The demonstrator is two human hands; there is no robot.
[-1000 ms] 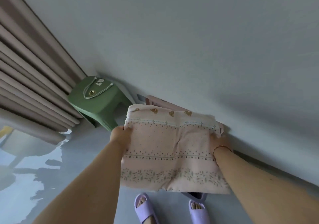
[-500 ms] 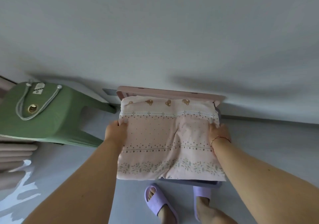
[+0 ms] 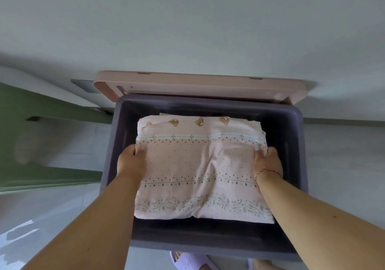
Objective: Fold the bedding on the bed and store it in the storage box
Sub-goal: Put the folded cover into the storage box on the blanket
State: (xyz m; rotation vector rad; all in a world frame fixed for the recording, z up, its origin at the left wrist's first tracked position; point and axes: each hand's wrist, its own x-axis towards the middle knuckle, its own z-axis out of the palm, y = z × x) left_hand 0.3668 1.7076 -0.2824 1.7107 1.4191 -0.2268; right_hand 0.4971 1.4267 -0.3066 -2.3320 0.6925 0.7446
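The folded pink bedding point(image 3: 200, 169), printed with dots, leaves and small bears, hangs inside the mouth of the dark purple storage box point(image 3: 295, 124). My left hand point(image 3: 131, 161) grips its left edge and my right hand point(image 3: 267, 162) grips its right edge, thumbs on top. The box stands on the floor against the wall. Its pink lid point(image 3: 200, 84) is open and leans back against the wall. Whether the bedding touches the box floor is hidden.
A green plastic stool point(image 3: 41, 111) stands just left of the box. The white wall point(image 3: 187, 20) rises behind it. Grey floor point(image 3: 343, 165) lies to the right. My feet in purple slippers point(image 3: 187, 263) show below the box's near rim.
The view has swung down over the box. Both hands have lowered the folded bedding from above the rim into the box opening. The stool has slid toward the left edge.
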